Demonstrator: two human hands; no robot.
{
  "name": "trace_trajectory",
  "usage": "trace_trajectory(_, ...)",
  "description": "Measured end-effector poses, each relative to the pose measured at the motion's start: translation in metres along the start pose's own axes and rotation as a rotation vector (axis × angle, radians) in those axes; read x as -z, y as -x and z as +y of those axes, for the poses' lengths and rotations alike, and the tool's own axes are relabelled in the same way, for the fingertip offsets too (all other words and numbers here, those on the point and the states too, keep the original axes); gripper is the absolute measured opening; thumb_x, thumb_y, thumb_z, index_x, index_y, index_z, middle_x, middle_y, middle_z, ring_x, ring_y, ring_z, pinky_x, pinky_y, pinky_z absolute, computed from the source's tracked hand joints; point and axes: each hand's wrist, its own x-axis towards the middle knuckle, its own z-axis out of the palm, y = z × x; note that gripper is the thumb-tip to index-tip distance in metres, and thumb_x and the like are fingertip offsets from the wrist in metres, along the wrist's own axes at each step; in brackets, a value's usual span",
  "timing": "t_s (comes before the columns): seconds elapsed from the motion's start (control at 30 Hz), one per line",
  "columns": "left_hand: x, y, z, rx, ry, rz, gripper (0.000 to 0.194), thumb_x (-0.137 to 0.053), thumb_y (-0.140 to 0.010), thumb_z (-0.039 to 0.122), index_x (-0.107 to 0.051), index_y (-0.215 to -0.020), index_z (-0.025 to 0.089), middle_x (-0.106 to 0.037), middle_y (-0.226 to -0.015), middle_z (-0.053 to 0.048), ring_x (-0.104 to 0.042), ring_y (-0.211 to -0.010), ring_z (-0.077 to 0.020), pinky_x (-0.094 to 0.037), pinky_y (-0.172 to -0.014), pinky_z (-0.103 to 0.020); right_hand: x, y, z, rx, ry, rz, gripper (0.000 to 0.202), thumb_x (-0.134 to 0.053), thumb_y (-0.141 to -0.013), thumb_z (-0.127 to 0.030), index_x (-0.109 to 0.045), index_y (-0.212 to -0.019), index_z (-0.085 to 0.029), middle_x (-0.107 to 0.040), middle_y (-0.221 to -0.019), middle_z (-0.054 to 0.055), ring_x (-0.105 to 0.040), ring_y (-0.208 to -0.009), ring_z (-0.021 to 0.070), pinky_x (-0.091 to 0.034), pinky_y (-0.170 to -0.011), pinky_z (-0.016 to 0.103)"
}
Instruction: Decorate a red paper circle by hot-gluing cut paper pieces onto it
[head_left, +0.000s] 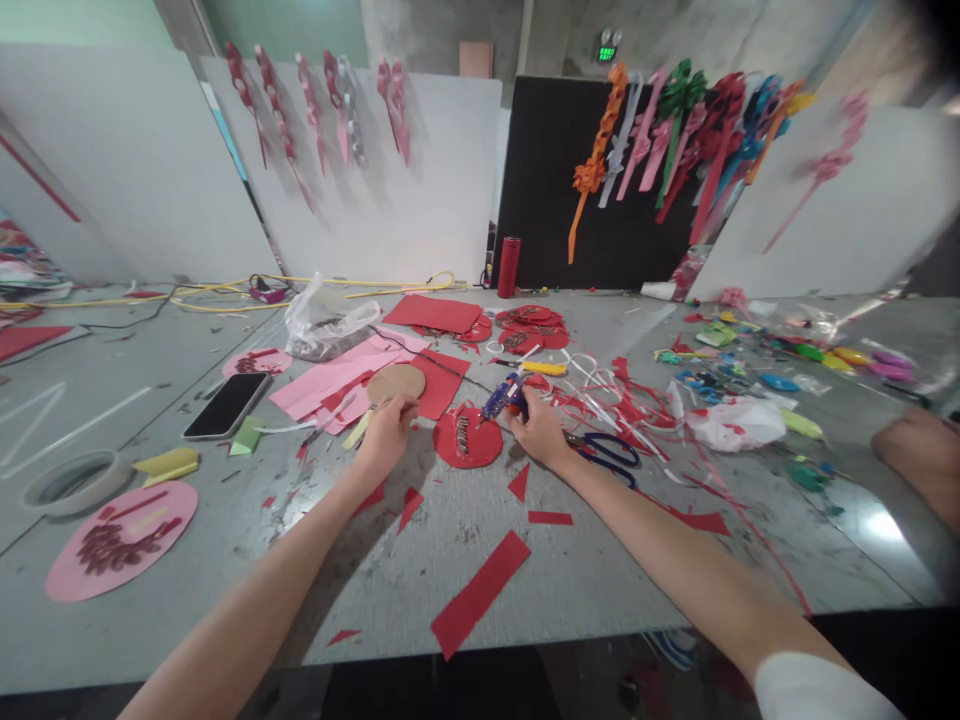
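R hand is wrapped round the grip of a blue glue gun, nozzle aimed down-left at a red paper disc lying flat on the grey table. The disc has a dark patch near its middle, w/ the nozzle tip just over its upper right edge. L hand is curled on a tan cardboard disc, fingers pinching its near rim; that disc sits on pink paper sheets & a red sheet, just left of the red disc.

Close by the R hand: blue-handled scissors just beside the wrist, a tangle of red & white paper strips behind them. Red offcuts lie in front of both hands, incl. a long red strip near the table edge.

Further left: a black phone face up, a roll of tape, a pink disc w/ dark red cut-outs. Behind the work: a stack of red discs, a clear plastic bag, a red bottle. Far right, someone else's arm rests on the table, amid small coloured bits. Paper chains hang on boards at the back.
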Motion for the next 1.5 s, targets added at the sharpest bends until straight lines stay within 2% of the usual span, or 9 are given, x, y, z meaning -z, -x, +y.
trace_trajectory(0.13,-0.005,-0.012,0.018,-0.003,0.032,-0.075,0.035,-0.047,-0.092,0.015,-0.072,-0.117,0.017,-0.077,-0.101,-0.012,-0.07,-0.094,-0.028,-0.05,-0.087,-0.038,-0.001,0.0,0.0,-0.005,0.001,0.006,0.023,-0.057,-0.095,-0.042,-0.056,-0.107,-0.022,-0.057,-0.073,-0.001,-0.055,-0.063,0.0192,-0.038,-0.063,0.03)
trace_trajectory(0.33,-0.011,-0.014,0.026,0.088,0.056,-0.03,0.032,-0.045,-0.092,0.02,-0.074,-0.105,0.015,-0.075,-0.092,-0.013,-0.07,-0.085,-0.0274,-0.051,-0.083,-0.039,0.0,0.0,0.001,-0.008,0.015,0.014,0.023,-0.058,-0.096,-0.043,-0.054,-0.106,-0.023,-0.059,-0.077,0.0,-0.057,-0.067,0.0201,-0.039,-0.065,0.031)
trace_trajectory(0.43,-0.018,-0.004,0.031,0.161,0.247,0.01,0.03,-0.049,-0.095,0.033,-0.072,-0.107,0.017,-0.074,-0.086,-0.008,-0.07,-0.082,-0.0237,-0.053,-0.084,-0.038,-0.001,-0.001,0.002,0.011,0.012,0.013,0.021,-0.057,-0.096,-0.041,-0.054,-0.106,-0.022,-0.061,-0.08,0.001,-0.058,-0.07,0.0205,-0.041,-0.067,0.031)
trace_trajectory(0.57,-0.02,0.006,0.038,0.272,0.701,-0.06,0.042,-0.064,-0.089,0.054,-0.069,-0.109,0.018,-0.073,-0.088,-0.005,-0.072,-0.085,-0.0215,-0.059,-0.088,-0.039,0.0,-0.001,0.001,0.015,0.007,0.012,0.02,-0.057,-0.096,-0.041,-0.054,-0.103,-0.023,-0.061,-0.08,0.001,-0.058,-0.07,0.0203,-0.041,-0.067,0.031)
trace_trajectory(0.7,-0.017,0.007,0.044,0.328,0.944,-0.106,0.054,-0.078,-0.08,0.056,-0.068,-0.118,0.019,-0.075,-0.092,-0.005,-0.074,-0.089,-0.0212,-0.06,-0.093,-0.042,0.002,0.0,-0.002,-0.013,-0.009,-0.006,0.021,-0.058,-0.096,-0.043,-0.054,-0.102,-0.023,-0.059,-0.076,0.0,-0.057,-0.066,0.0199,-0.04,-0.064,0.031)
trace_trajectory(0.93,-0.023,0.01,0.05,0.311,0.867,-0.18,0.052,-0.082,-0.076,0.063,-0.071,-0.102,0.02,-0.081,-0.091,-0.01,-0.078,-0.092,-0.0282,-0.059,-0.091,-0.044,0.003,0.0,-0.004,-0.028,-0.021,-0.009,0.023,-0.059,-0.095,-0.043,-0.054,-0.104,-0.023,-0.06,-0.075,0.0,-0.057,-0.065,0.02,-0.039,-0.064,0.031)
trace_trajectory(1.27,-0.026,0.013,0.053,0.258,0.87,-0.211,0.036,-0.078,-0.084,0.055,-0.069,-0.094,0.022,-0.081,-0.091,-0.009,-0.077,-0.088,-0.0254,-0.057,-0.09,-0.042,0.004,0.0,-0.007,-0.008,-0.027,-0.009,0.022,-0.059,-0.095,-0.042,-0.055,-0.103,-0.022,-0.059,-0.076,0.0,-0.056,-0.065,0.0188,-0.038,-0.064,0.03)
trace_trajectory(1.37,-0.024,0.011,0.051,0.234,0.772,-0.177,0.034,-0.076,-0.083,0.053,-0.069,-0.091,0.021,-0.08,-0.088,-0.008,-0.076,-0.086,-0.0248,-0.058,-0.085,-0.039,0.003,0.0,-0.005,-0.012,-0.028,-0.013,0.023,-0.06,-0.094,-0.043,-0.056,-0.104,-0.022,-0.057,-0.073,-0.002,-0.055,-0.064,0.0188,-0.037,-0.063,0.03)
trace_trajectory(1.5,-0.022,0.008,0.039,0.226,0.569,-0.043,0.028,-0.07,-0.085,0.048,-0.068,-0.092,0.021,-0.079,-0.092,-0.007,-0.075,-0.087,-0.0241,-0.057,-0.078,-0.035,0.002,0.0,-0.004,-0.017,-0.024,-0.009,0.024,-0.06,-0.094,-0.042,-0.057,-0.106,-0.022,-0.055,-0.071,-0.002,-0.054,-0.062,0.0187,-0.037,-0.063,0.03)
